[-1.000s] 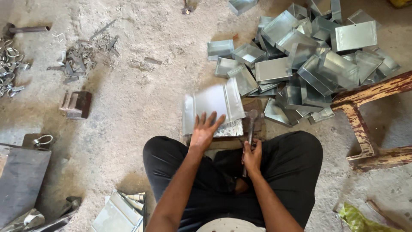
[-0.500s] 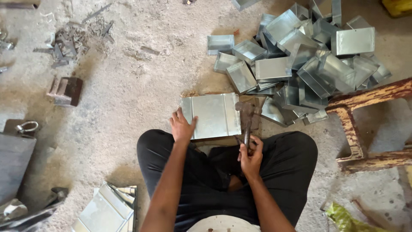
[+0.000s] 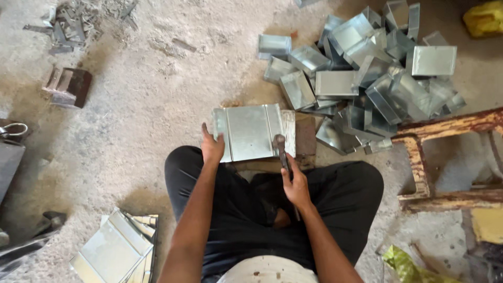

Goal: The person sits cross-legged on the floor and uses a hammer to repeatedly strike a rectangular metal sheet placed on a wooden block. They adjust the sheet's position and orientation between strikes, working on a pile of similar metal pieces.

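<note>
A person sits cross-legged on a dusty concrete floor [image 3: 146, 120], seen from above, with a flat sheet-metal piece [image 3: 250, 132] lying just beyond the knees. The piece is a pale grey rectangle with raised folds running along its left and right sides, and it rests partly on a brownish block [image 3: 305, 135] that shows at its right edge. The left hand [image 3: 212, 147] grips the sheet's near left corner, fingers curled over the edge and thumb on top, so it is clamped on the metal. The right hand [image 3: 296, 183] is closed around the handle of a hammer [image 3: 281, 149], whose dark head sits on or just above the sheet's right fold; whether it actually touches cannot be told. The two hands are apart, one at each side of the sheet. Beyond it to the right lies a big heap of folded metal boxes [image 3: 367, 73], open trays piled at all angles. A rusty wooden frame [image 3: 435, 157] stands at the right, near the person's knee. A stack of flat sheets [image 3: 118, 249] lies beside the left thigh, a dark metal block [image 3: 68, 86] sits well off to the left, and scrap offcuts [image 3: 73, 23] lie scattered at the top left
</note>
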